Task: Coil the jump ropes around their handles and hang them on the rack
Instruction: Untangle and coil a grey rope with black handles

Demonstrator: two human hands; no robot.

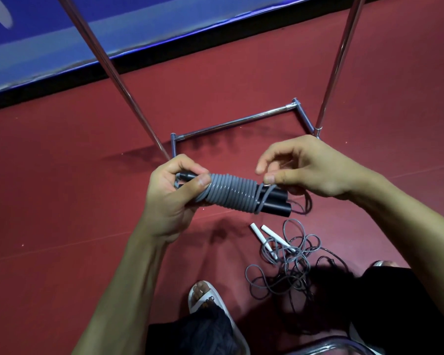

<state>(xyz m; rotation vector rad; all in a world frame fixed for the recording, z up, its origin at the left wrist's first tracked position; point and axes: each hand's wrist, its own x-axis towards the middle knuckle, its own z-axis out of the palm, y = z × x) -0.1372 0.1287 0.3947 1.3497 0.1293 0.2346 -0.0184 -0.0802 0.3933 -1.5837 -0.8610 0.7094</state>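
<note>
grey rope (230, 193) coiled round black handles (276, 201)

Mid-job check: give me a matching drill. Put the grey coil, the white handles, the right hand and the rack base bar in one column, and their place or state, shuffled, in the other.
Column A
1. grey coil
2. white handles
3. right hand
4. rack base bar

Column B
a. lie on the red floor beside a loose tangle of cord
b. shiny metal, low on the floor, farthest off
c. wound round the black handles, gripped by the left hand
d. pinches the last turn of that coil

Pairs: 1-c, 2-a, 3-d, 4-b
</note>
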